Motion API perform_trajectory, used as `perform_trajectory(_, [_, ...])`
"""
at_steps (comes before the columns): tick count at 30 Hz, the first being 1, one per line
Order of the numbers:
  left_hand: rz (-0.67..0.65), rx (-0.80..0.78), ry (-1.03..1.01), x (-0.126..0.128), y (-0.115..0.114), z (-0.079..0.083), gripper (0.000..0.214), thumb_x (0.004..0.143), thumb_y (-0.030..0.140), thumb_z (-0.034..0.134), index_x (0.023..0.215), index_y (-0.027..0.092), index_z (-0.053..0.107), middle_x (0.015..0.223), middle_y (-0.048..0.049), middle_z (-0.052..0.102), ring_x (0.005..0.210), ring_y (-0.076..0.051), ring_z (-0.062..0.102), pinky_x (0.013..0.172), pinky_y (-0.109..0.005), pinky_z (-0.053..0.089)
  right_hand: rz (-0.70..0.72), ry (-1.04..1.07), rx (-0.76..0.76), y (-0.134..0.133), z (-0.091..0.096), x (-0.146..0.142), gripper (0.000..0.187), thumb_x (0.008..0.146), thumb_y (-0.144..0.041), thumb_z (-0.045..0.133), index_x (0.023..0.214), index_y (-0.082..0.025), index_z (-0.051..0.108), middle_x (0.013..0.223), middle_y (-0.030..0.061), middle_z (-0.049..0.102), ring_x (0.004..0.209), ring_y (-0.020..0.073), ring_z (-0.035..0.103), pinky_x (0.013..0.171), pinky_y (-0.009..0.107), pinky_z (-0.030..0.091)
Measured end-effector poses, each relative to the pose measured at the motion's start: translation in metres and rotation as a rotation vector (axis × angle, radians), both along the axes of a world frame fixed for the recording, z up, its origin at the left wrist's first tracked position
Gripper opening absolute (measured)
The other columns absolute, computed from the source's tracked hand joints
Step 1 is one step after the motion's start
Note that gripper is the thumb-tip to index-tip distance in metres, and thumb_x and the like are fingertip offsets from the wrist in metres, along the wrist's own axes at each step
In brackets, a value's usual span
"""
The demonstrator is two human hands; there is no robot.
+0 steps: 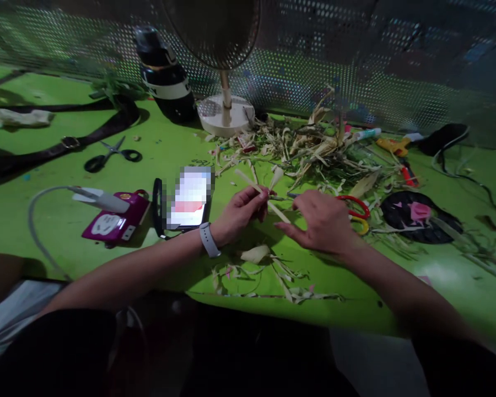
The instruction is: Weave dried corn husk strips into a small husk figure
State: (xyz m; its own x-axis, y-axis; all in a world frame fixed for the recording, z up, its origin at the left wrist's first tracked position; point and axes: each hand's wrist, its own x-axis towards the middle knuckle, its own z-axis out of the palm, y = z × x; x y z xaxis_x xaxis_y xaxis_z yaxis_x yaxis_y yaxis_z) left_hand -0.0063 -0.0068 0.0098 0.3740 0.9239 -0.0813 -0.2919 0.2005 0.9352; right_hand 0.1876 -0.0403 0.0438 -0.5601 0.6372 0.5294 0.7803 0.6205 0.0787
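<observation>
Nearest us, husk scraps (pixel 273 275) litter the green table (pixel 58 220) edge. Just above, our left hand (pixel 240 212) w/ a watch pinches a pale husk strip (pixel 264 197); right hand (pixel 324 220) is loosely spread, fingertips touching the strip's lower end. Phone (pixel 188 198) sits left, red scissors (pixel 355 212) right behind the hand. Farther: husk pile (pixel 314 149), black scissors (pixel 111 154), fan base (pixel 225 116), bottle (pixel 165 77).

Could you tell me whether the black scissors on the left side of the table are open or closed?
Open. The black scissors lie flat on the green table, blades spread apart in a V toward the belt.
</observation>
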Motion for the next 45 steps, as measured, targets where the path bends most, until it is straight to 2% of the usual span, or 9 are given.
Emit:
perform_trajectory(5, [0.016,0.049,0.016,0.001,0.0,-0.001,0.033,0.075,0.044,0.073,0.082,0.014,0.063,0.058,0.0045,0.053,0.052,-0.005,0.045,0.051,-0.017,0.036,0.11,-0.127,-0.04,0.001,-0.017,-0.012,0.031,0.097,-0.021,0.04,0.073,-0.016,0.06,0.066,0.0043,0.057,0.062,0.0152,0.048,0.06,0.03,0.032])
perform_trajectory(11, [-0.024,0.065,0.103,0.001,0.002,-0.002,0.034,0.077,0.046,0.069,0.088,0.015,0.062,0.057,0.0063,0.046,0.049,-0.005,0.039,0.048,-0.017,0.032,0.163,-0.105,0.096,0.001,-0.014,-0.006,0.023,0.094,-0.022,0.05,0.075,-0.017,0.063,0.067,0.0039,0.06,0.065,0.016,0.05,0.061,0.032,0.034])
perform_trajectory(17, [-0.189,0.417,0.407,-0.004,-0.002,0.002,0.026,0.086,0.04,0.057,0.092,0.014,0.062,0.078,-0.0021,0.063,0.066,-0.011,0.055,0.063,-0.023,0.044,0.201,0.053,0.106,0.008,-0.015,0.003,0.01,0.091,-0.024,0.057,0.094,-0.025,0.067,0.096,0.0054,0.067,0.096,0.0207,0.057,0.086,0.039,0.041])
perform_trajectory(21, [-0.251,0.557,0.545,-0.007,-0.003,0.007,0.021,0.087,0.033,0.056,0.096,0.014,0.064,0.078,-0.0028,0.066,0.066,-0.012,0.057,0.063,-0.024,0.044,0.17,0.15,-0.047,0.01,-0.014,0.004,0.012,0.092,-0.029,0.056,0.091,-0.023,0.066,0.099,0.0074,0.067,0.092,0.0199,0.059,0.082,0.036,0.047])
perform_trajectory(25, [-0.205,0.357,0.315,-0.007,0.002,0.005,0.028,0.086,0.037,0.061,0.102,0.014,0.06,0.075,-0.0019,0.067,0.067,-0.012,0.063,0.067,-0.025,0.05,0.146,0.198,-0.179,0.012,-0.017,0.005,0.017,0.096,-0.028,0.05,0.089,-0.019,0.064,0.086,0.0062,0.067,0.08,0.0159,0.061,0.072,0.028,0.048])
perform_trajectory(31, [-0.125,0.028,0.086,-0.006,0.008,0.004,0.04,0.072,0.037,0.077,0.101,0.015,0.062,0.072,-0.0001,0.07,0.069,-0.012,0.068,0.068,-0.023,0.053,0.185,0.139,-0.068,0.012,-0.021,0.004,0.016,0.094,-0.026,0.052,0.089,-0.019,0.065,0.093,0.0092,0.07,0.084,0.0187,0.063,0.074,0.032,0.05])
perform_trajectory(36, [-0.138,-0.009,0.09,-0.011,0.013,0.007,0.03,0.066,0.033,0.082,0.081,0.013,0.068,0.075,-0.0019,0.072,0.064,-0.01,0.066,0.066,-0.023,0.053,0.183,0.17,-0.103,0.013,-0.018,0.005,0.017,0.095,-0.027,0.05,0.087,-0.019,0.062,0.097,0.0096,0.07,0.088,0.0195,0.063,0.078,0.034,0.05])
perform_trajectory(41, [-0.106,-0.068,-0.097,-0.014,0.014,0.005,0.051,0.079,0.047,0.069,0.12,0.018,0.062,0.087,-0.006,0.073,0.074,-0.013,0.068,0.062,-0.022,0.05,0.117,0.363,-0.14,0.014,-0.018,0.004,0.016,0.096,-0.025,0.049,0.084,-0.02,0.059,0.075,0.0042,0.063,0.071,0.016,0.058,0.066,0.029,0.047])
perform_trajectory(45, [-0.128,0.025,-0.054,-0.007,0.007,-0.001,0.058,0.075,0.039,0.075,0.126,0.018,0.057,0.095,-0.0063,0.072,0.088,-0.016,0.067,0.07,-0.023,0.05,0.135,0.423,-0.136,0.012,-0.022,-0.001,0.015,0.095,-0.023,0.05,0.083,-0.019,0.059,0.074,0.004,0.062,0.07,0.0154,0.057,0.064,0.027,0.046])
